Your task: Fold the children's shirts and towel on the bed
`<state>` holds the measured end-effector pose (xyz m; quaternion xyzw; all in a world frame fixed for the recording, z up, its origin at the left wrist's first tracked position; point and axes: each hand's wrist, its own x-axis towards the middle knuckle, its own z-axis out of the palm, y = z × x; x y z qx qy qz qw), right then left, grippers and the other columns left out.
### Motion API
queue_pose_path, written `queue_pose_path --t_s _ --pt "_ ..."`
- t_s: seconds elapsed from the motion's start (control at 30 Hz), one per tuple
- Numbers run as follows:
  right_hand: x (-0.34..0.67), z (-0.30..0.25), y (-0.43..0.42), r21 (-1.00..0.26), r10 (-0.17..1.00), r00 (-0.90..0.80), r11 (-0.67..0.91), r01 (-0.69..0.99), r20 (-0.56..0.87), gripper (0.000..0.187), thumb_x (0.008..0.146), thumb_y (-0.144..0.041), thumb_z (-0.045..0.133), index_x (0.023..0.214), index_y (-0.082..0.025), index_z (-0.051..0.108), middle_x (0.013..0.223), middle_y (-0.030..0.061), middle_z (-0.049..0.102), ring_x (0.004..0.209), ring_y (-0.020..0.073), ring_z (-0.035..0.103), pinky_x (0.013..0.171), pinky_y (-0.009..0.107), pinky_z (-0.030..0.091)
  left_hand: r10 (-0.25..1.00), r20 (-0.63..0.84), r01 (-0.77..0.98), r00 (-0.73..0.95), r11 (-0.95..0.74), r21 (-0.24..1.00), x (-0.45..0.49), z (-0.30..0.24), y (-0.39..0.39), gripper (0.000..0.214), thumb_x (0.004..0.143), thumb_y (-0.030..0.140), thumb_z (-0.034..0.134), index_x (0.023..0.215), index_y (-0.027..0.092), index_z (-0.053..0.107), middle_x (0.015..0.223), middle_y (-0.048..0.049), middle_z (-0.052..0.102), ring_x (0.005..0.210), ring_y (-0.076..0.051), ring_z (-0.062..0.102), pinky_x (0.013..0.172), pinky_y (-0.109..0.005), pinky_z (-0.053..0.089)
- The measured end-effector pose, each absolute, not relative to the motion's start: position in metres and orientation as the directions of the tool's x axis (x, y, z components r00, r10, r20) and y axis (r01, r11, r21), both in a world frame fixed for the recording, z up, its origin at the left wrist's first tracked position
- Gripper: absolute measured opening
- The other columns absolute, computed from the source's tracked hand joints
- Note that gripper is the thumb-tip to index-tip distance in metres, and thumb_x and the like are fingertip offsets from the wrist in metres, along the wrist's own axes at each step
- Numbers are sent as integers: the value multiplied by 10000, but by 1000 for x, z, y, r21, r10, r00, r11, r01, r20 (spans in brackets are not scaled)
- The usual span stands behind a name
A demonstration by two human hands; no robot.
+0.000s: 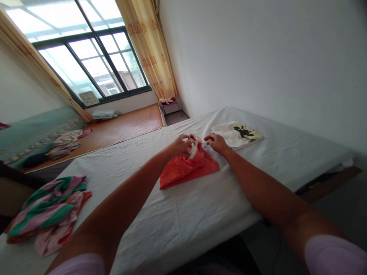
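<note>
An orange-red garment lies partly folded on the white sheet of the bed. My left hand is closed on its far edge, where a bit of white fabric shows. My right hand pinches the same far edge a little to the right. Both arms reach out over the bed from the near side.
A folded white garment with a yellow and black print lies just beyond my right hand. A heap of striped green, pink and red clothes sits at the bed's left end. More clothes lie on a wooden platform by the window.
</note>
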<state>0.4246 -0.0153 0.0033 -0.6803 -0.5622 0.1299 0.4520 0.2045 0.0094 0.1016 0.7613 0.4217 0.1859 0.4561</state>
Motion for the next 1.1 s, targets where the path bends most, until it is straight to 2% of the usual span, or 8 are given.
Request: queue_pose_path --t_s 0.1,0.2,0.33,0.47,0.67,0.87,0.97,1.1 --pt "427 12 -18 -792 838 403 54 608 367 270 804 -111 445 928 -174 677 863 24 724 739 136 671 725 238 504 812 -45 419 582 -253 872 190 97 18 519 878 490 507 1303 208 412 1154 -122 586 674 -149 682 548 -253 530" --pt "413 29 -30 -719 739 385 191 669 554 296 854 -143 414 1021 -173 656 980 51 710 870 165 658 822 290 501 818 176 500 548 -489 715 157 84 27 405 904 445 453 1213 194 527 1159 -119 601 895 -210 681 689 -312 560" --pt "367 40 -51 -451 709 -45 494 743 703 365 907 -154 373 1184 -189 608 1166 72 656 1114 179 564 1003 349 411 672 311 590 673 -740 322 119 46 15 485 911 419 426 1327 178 486 1377 -135 497 1299 -275 434 1072 -445 369" --pt "330 24 -54 -298 777 -460 602 741 429 405 969 -292 359 1334 -208 512 1357 70 548 1265 186 467 1086 393 310 644 249 626 724 -764 156 103 7 -12 669 921 489 391 1473 133 265 1529 -154 288 1417 -274 234 1151 -462 206" --pt "349 14 -43 -292 981 -82 131 947 173 432 976 -430 325 1227 -202 592 1361 101 538 1338 254 364 1046 503 310 757 165 714 632 -652 254 94 -5 0 579 957 485 269 1439 176 354 1504 -110 359 1397 -254 292 1139 -444 212" --pt "374 17 -41 -316 950 108 -11 949 292 407 934 -361 411 1278 -181 535 1372 110 516 1237 254 451 996 373 390 857 206 785 472 -515 345 77 1 56 480 909 301 365 1318 89 499 1346 -169 532 1284 -258 445 1087 -402 316" --pt "382 16 -40 -329 959 229 -164 930 169 639 892 -546 434 1392 -150 404 1313 168 550 1200 318 491 966 428 397 843 185 760 505 -536 369 75 3 64 469 869 342 447 1283 144 543 1229 -135 609 1190 -256 519 1041 -393 369" --pt "383 21 -44 -385 988 119 -73 920 97 755 838 -550 533 1459 -198 285 1306 149 561 1162 306 547 915 372 425 820 182 675 542 -554 487 76 9 59 553 778 371 558 1278 134 558 1075 -116 644 947 -230 609 901 -369 465"
